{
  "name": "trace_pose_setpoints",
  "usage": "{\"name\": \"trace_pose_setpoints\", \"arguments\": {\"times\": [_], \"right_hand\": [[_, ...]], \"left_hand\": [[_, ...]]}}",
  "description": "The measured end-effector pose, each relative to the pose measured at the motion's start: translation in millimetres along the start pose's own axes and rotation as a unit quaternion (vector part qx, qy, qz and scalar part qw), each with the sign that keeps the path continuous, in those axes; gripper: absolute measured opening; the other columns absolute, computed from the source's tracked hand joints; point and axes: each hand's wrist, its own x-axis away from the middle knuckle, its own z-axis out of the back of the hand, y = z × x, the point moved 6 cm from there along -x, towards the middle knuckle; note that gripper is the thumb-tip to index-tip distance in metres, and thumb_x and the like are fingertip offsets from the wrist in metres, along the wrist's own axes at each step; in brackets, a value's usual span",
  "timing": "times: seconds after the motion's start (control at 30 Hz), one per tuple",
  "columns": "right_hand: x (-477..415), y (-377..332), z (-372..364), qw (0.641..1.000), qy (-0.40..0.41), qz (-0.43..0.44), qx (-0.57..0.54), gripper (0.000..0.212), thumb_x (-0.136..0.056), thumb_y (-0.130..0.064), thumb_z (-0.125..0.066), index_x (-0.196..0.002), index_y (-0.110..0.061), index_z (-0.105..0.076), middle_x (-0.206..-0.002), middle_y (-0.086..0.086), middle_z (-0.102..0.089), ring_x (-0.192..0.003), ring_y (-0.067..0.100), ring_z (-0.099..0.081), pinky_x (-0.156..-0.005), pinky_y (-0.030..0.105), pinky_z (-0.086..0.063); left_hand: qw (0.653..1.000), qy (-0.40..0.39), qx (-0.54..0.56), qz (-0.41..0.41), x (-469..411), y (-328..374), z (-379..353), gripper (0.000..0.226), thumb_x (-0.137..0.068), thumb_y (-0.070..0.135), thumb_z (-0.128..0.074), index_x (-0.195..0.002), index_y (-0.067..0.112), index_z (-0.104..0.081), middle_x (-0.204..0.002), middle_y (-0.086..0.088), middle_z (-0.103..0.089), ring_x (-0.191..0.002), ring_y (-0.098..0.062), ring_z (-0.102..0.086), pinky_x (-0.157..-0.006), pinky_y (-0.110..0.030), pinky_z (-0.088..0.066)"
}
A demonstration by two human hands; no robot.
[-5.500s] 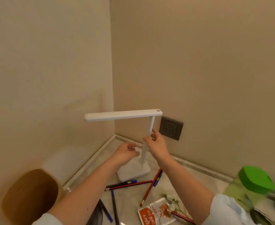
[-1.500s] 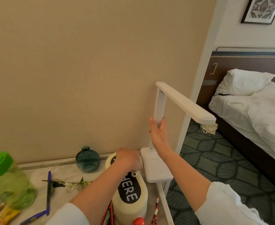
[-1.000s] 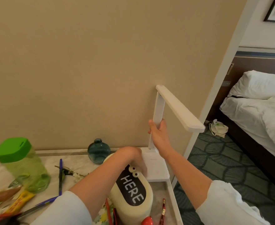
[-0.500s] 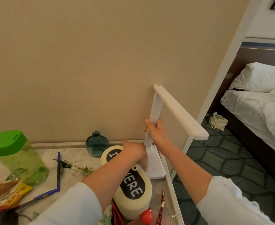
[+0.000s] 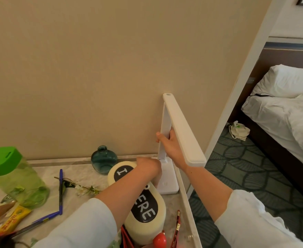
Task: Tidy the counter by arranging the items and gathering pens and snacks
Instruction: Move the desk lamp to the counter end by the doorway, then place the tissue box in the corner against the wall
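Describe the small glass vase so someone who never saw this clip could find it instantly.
Follow the beige wall down to the back edge of the marble counter. There, just left of the white desk lamp and behind the cream "HERE" block, stands the glass vase. It alone is dark teal, round-bellied and narrow-necked; the green-lidded jar is taller and far left.

Warm, fairly bright indoor light, wall (image 5: 75, 68) dimmer toward the top left, bed (image 5: 281, 111) paler and cooler, faint soft shadows, door frame (image 5: 240, 83) slanting from wide-angle distortion, bottle (image 5: 13, 176) at left edge slightly soft
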Motion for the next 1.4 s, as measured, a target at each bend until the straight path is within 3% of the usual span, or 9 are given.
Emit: {"name": "trace_pose_setpoints", "arguments": {"times": [0.07, 0.2, 0.37, 0.47, 0.63, 0.73, 0.97, 1.1, 1.4], "right_hand": [[-1, 2, 0, 1.0, -0.01, -0.008, 0.009, 0.033, -0.097, -0.021, -0.055, -0.119, 0.004, -0.054, -0.102, 0.019, -0.057, -0.096, 0.03, -0.055, -0.087, 0.029, -0.048], [-4, 1, 2, 0.999, 0.03, -0.029, -0.001, 0.012, -0.095, -0.009, -0.056, -0.09, 0.001, -0.053, -0.075, 0.006, -0.046, -0.079, 0.024, -0.044, -0.048, 0.003, -0.037], [2, 3, 0, 0.998, 0.004, -0.056, -0.016, 0.039, -0.099, -0.017, -0.05, -0.134, 0.001, -0.046, -0.135, 0.022, -0.052, -0.126, 0.034, -0.049, -0.092, 0.023, -0.041], [4, -3, 0, 0.995, 0.013, -0.095, -0.007, 0.041, -0.098, -0.015, -0.051, -0.134, 0.005, -0.046, -0.14, 0.023, -0.05, -0.13, 0.034, -0.048, -0.105, 0.034, -0.039], [22, 7, 6, 0.997, 0.047, -0.06, -0.004, 0.046, -0.094, -0.006, -0.055, -0.134, 0.011, -0.039, -0.135, 0.031, -0.049, -0.122, 0.043, -0.05, -0.091, 0.041, -0.046], [43, 21, -1, 0.997, 0.029, -0.076, 0.008, 0.05, -0.091, -0.018, -0.06, -0.134, -0.006, -0.038, -0.114, 0.007, -0.06, -0.095, 0.017, -0.057, -0.082, 0.028, -0.043], [80, 30, -33, 0.991, -0.064, -0.092, 0.077, 0.023, -0.086, -0.028, -0.066, -0.08, -0.031, -0.045, -0.079, -0.017, -0.052, -0.061, -0.003, -0.056, -0.044, 0.009, -0.038], [98, 37, -47, 0.975, -0.109, -0.124, 0.145, 0.024, -0.085, -0.035, -0.062, -0.087, -0.011, -0.064, -0.084, 0.006, -0.071, -0.073, 0.014, -0.069, -0.066, 0.024, -0.056], [115, 35, -54, 0.975, -0.118, -0.12, 0.145, 0.028, -0.084, -0.027, -0.067, -0.102, -0.005, -0.064, -0.093, 0.012, -0.072, -0.082, 0.024, -0.069, -0.07, 0.03, -0.056]], "left_hand": [[1.0, 0.0, 0.003, -0.004, -1, 1, -1, 0.08, -0.084, 0.041, -0.069, -0.146, 0.014, -0.027, -0.139, -0.009, -0.048, -0.127, -0.03, -0.046, -0.107, -0.043, -0.037], [1.0, 0.003, -0.001, -0.021, -3, 2, -2, 0.083, -0.085, 0.042, -0.067, -0.149, 0.015, -0.022, -0.143, -0.009, -0.044, -0.13, -0.031, -0.043, -0.109, -0.046, -0.035], [1.0, 0.017, -0.014, -0.016, -6, 1, -3, 0.083, -0.084, 0.046, -0.066, -0.149, 0.018, -0.023, -0.142, -0.007, -0.045, -0.13, -0.031, -0.042, -0.109, -0.046, -0.033], [0.998, 0.061, -0.014, -0.012, -6, -5, 1, 0.07, -0.084, 0.046, -0.066, -0.141, 0.018, -0.037, -0.134, -0.005, -0.052, -0.125, -0.029, -0.046, -0.105, -0.044, -0.036], [0.982, 0.163, 0.093, -0.008, 9, -23, 12, 0.04, -0.088, 0.037, -0.058, -0.124, 0.019, -0.055, -0.111, 0.0, -0.061, -0.105, -0.022, -0.057, -0.091, -0.037, -0.039], [0.957, 0.235, 0.172, 0.005, 26, -39, 12, 0.037, -0.092, 0.033, -0.052, -0.128, 0.024, -0.055, -0.119, 0.0, -0.062, -0.108, -0.021, -0.059, -0.084, -0.034, -0.044], [0.909, 0.326, 0.26, 0.002, 66, -72, -17, 0.033, -0.095, 0.031, -0.045, -0.124, 0.028, -0.06, -0.124, -0.003, -0.058, -0.111, -0.023, -0.056, -0.085, -0.038, -0.05], [0.896, 0.342, 0.282, 0.009, 74, -80, -40, 0.036, -0.096, 0.033, -0.043, -0.131, 0.027, -0.052, -0.127, -0.004, -0.05, -0.118, -0.023, -0.048, -0.09, -0.041, -0.047], [0.858, 0.305, 0.41, 0.049, 78, -93, -76, 0.056, -0.099, 0.038, -0.039, -0.149, 0.021, -0.023, -0.154, -0.008, -0.023, -0.133, -0.031, -0.039, -0.103, -0.044, -0.04]]}}
